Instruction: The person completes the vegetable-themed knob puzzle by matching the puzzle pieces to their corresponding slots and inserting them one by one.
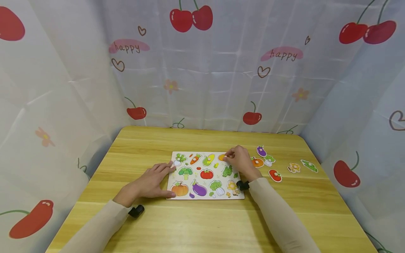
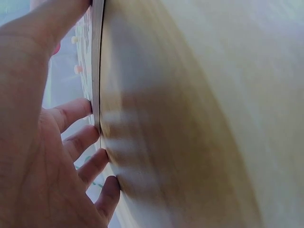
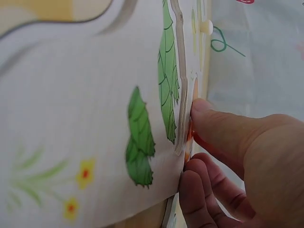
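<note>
A white vegetable puzzle board (image 1: 190, 177) lies on the wooden table. My left hand (image 1: 152, 181) is spread along its left edge, thumb at the near corner and fingertips farther up. In the left wrist view, the fingers (image 2: 78, 142) of that hand meet the board's side. At the far right corner, my right hand (image 1: 242, 161) pinches an orange puzzle piece (image 1: 221, 157) between thumb and fingers. The right wrist view shows the thumb (image 3: 223, 128) against it, partly covering it. Beside it on the board is a green leafy vegetable picture (image 3: 167, 80).
Right of the board lie loose pieces: an eggplant (image 1: 261, 151), a leafy cabbage (image 1: 269, 160), a pumpkin (image 1: 258, 162), a tomato (image 1: 275, 175), a mushroom (image 1: 294, 167) and a green pod-like piece (image 1: 309, 165). A cherry-print curtain (image 1: 205, 77) surrounds the table (image 1: 209, 225).
</note>
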